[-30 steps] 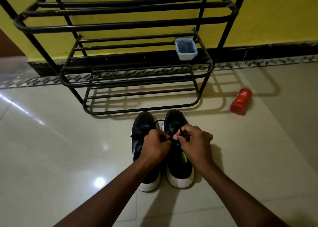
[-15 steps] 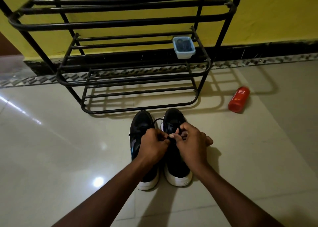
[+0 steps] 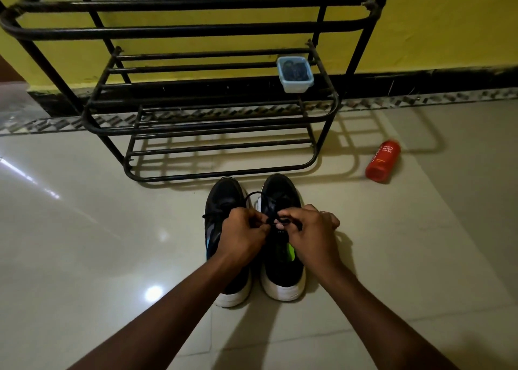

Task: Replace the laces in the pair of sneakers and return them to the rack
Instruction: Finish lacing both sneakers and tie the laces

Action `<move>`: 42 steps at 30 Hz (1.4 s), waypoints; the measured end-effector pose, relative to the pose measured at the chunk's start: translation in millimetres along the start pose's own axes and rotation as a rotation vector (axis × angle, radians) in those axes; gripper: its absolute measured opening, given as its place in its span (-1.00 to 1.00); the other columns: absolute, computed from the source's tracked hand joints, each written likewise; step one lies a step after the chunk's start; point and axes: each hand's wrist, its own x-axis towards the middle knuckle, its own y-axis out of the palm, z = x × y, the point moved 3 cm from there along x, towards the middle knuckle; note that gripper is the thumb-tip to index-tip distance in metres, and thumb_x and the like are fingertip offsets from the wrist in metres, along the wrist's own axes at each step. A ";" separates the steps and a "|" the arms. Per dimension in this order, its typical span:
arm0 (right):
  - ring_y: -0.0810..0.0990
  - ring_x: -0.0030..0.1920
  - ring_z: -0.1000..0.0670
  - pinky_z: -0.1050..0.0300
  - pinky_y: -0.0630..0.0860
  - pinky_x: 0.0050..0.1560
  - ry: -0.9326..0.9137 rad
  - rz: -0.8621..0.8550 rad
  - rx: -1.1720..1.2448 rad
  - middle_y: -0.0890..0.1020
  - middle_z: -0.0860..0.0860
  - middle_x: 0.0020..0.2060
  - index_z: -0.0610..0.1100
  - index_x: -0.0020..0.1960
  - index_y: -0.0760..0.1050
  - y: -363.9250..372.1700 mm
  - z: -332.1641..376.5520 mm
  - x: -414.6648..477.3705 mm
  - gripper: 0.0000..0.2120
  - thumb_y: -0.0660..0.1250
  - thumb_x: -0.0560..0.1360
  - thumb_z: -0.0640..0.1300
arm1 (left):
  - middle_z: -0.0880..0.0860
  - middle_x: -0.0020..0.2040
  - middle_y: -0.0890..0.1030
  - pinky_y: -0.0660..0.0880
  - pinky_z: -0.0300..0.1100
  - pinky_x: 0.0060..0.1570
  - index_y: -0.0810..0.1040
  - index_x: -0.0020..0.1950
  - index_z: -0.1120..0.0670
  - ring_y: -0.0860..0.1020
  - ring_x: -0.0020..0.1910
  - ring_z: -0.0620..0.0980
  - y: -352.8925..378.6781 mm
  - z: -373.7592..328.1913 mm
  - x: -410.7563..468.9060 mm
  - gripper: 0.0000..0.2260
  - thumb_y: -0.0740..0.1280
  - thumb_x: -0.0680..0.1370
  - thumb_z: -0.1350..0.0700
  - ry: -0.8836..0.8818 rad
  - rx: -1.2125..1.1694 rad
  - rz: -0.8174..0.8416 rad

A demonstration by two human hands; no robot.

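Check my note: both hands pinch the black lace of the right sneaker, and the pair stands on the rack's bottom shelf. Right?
No. The head view shows the sneakers on the floor in front of the rack, not on its bottom shelf. The left hand and right hand do pinch the black lace of the right sneaker.

The single head camera looks forward and down at the floor (image 3: 84, 229); sneakers (image 3: 283, 282) near, rack (image 3: 196, 30) just beyond.
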 end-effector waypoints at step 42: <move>0.41 0.12 -0.07 -0.02 0.37 -0.01 -0.250 -0.041 -0.108 0.52 0.01 0.02 -0.07 -0.06 0.63 5.2 -17.5 6.6 -0.70 0.61 0.28 -0.04 | 0.14 -0.15 0.62 0.54 -0.20 -0.26 0.59 -0.03 0.16 0.59 -0.23 0.02 -1.4 -29.4 10.0 -0.89 0.27 0.62 0.25 -0.086 0.328 0.185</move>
